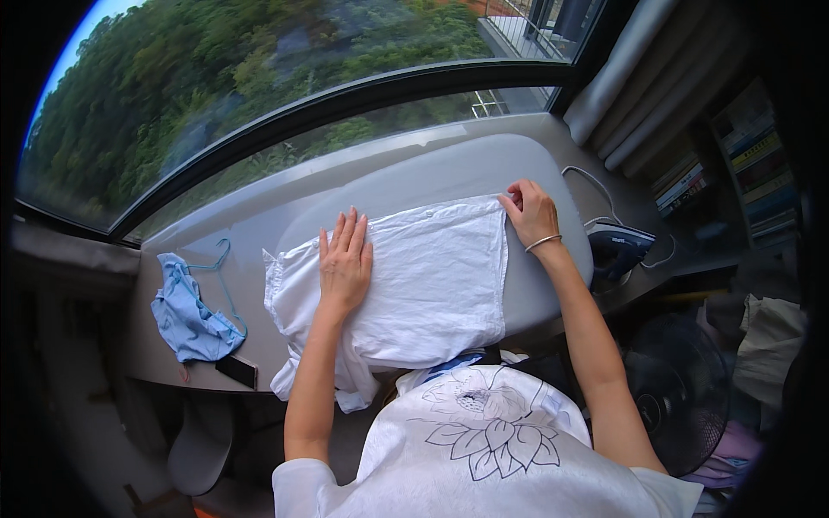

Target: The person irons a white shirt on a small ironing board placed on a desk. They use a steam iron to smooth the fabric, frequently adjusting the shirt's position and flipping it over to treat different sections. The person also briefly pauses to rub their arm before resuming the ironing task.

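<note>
A white buttoned shirt [427,285] lies spread over a padded grey ironing board [453,162], its sleeve and lower folds hanging over the near edge. My left hand [346,259] rests flat on the shirt's left part, fingers pointing towards the window. At the shirt's far right corner, my right hand [528,210] pinches the cloth between thumb and fingers; a bangle circles that wrist. Just right of the board sits a dark steam iron [618,249] with a pale cord [602,184].
On the table's [272,362] left lie a blue garment [191,317], a blue hanger [227,285] and a phone [237,372]. A window [324,97] runs behind the board. An electric fan [677,395] stands at lower right, below bookshelves [764,162]. A chair [201,447] is at lower left.
</note>
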A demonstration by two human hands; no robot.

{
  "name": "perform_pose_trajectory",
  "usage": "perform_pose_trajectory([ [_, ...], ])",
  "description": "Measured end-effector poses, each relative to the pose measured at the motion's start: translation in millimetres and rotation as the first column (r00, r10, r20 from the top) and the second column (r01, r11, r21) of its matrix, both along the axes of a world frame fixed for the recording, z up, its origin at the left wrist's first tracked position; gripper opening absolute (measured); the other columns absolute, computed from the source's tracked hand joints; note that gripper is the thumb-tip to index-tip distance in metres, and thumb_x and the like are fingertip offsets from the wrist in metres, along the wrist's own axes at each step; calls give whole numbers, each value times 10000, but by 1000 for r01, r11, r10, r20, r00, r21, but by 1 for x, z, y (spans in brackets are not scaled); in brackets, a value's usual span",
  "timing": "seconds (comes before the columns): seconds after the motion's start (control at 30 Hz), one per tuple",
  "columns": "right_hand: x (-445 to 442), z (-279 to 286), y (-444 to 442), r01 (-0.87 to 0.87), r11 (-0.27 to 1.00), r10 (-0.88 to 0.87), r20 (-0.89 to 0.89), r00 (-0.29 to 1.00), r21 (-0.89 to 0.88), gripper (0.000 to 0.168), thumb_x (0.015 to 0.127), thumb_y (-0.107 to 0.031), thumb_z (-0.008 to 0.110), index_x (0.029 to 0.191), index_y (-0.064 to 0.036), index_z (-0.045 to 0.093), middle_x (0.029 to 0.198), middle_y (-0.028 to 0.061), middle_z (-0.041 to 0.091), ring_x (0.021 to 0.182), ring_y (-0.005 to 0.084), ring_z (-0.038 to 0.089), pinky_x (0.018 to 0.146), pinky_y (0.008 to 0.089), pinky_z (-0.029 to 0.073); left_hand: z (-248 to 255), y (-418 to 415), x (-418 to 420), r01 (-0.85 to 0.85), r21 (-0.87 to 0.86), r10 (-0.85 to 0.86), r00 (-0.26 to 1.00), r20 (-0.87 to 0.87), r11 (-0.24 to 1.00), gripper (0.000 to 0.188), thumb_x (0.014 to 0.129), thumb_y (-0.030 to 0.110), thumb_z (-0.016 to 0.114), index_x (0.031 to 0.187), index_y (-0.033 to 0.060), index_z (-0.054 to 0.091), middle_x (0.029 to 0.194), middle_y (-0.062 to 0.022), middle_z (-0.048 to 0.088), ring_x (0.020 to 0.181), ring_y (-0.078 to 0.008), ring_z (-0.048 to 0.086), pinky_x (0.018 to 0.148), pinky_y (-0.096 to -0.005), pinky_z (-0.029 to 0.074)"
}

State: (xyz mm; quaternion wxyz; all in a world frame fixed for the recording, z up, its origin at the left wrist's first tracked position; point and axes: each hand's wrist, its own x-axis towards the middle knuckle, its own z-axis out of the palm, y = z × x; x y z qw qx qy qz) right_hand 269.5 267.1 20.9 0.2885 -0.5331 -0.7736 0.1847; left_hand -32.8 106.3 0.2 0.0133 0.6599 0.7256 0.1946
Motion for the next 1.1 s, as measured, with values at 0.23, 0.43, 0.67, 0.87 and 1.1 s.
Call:
perform_pose_trajectory([
  [0.23, 55, 34, -72, 34, 998, -32, 30, 999, -59, 206, 845, -207, 717, 784, -33, 626, 713, 117, 652, 622, 261, 640, 581, 359, 494, 4, 4, 7, 5, -102, -12, 998, -65, 995, 544, 981, 337, 437, 1474, 114, 383, 1576, -88, 274, 1457, -258, 241, 1189, -486, 106],
  [0.43, 171, -21, -145, 391, 828, -505, -231, 831, -403, 232, 871, -202, 720, 770, -15, 627, 611, 27, 611, 529, 84, 569, 522, 251, 460, 4, -1, 5, -17, -132, 4, 995, -100, 991, 557, 981, 347, 432, 1488, 129, 364, 1584, -76, 255, 1465, -257, 218, 1195, -477, 96],
  [0.67, 254, -146, -107, 517, 725, -679, -347, 647, -455, 730, 714, -196, 865, 1293, 6, 469, 1160, 128, 589, 982, 175, 582, 850, 322, 497, 4, 2, 3, -14, -158, -9, 990, -142, 987, 551, 995, 335, 407, 1506, 144, 329, 1599, -55, 221, 1480, -235, 175, 1196, -462, 87],
  [0.87, 231, -147, -55, 498, 743, -664, -584, 466, -447, 183, 773, -181, 836, 798, -88, 680, 829, -27, 635, 789, 95, 572, 786, 264, 464, 1, 0, 1, -7, -115, -5, 994, -106, 993, 556, 985, 373, 433, 1484, 135, 373, 1586, -85, 248, 1461, -261, 231, 1185, -492, 113],
  [1.1, 241, -27, -48, 458, 760, -648, -488, 585, -461, 233, 823, -174, 784, 916, -36, 622, 750, 12, 621, 598, 94, 588, 555, 220, 499, -4, -3, 1, -21, -77, 13, 995, -99, 997, 570, 983, 414, 427, 1484, 147, 375, 1587, -83, 246, 1460, -256, 233, 1189, -480, 117],
])
